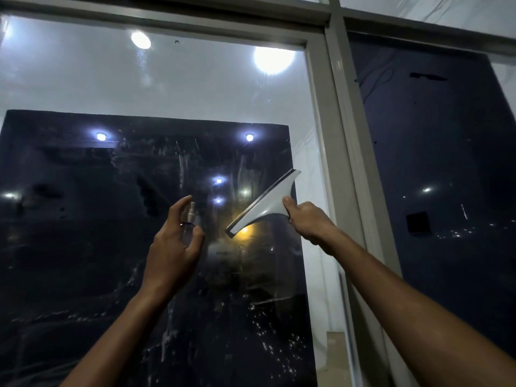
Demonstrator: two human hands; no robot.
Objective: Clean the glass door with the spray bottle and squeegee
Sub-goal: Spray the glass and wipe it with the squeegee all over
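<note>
glass door (pixel 83 219): filled the left and centre of the frame, dark pane streaked and speckled with wet marks, ceiling lights reflected in it, pale grey frame (pixel 321 135) at its right edge. spray bottle (pixel 190 219): small, clear, centre frame, gripped by the left hand (pixel 173 247) with the forefinger raised over its top. squeegee (pixel 265 203): grey, wide blade slanting from upper right to lower left, centre right, handle gripped in the closed right hand (pixel 307 222).

I see my right hand (pixel 305 219) gripping the pale squeegee (pixel 265 205), its blade tilted against the streaked glass door (pixel 111 219). Just left, my left hand (pixel 176 241) curls round a small clear spray bottle (pixel 191 216), near the grey frame (pixel 324 152).
</note>
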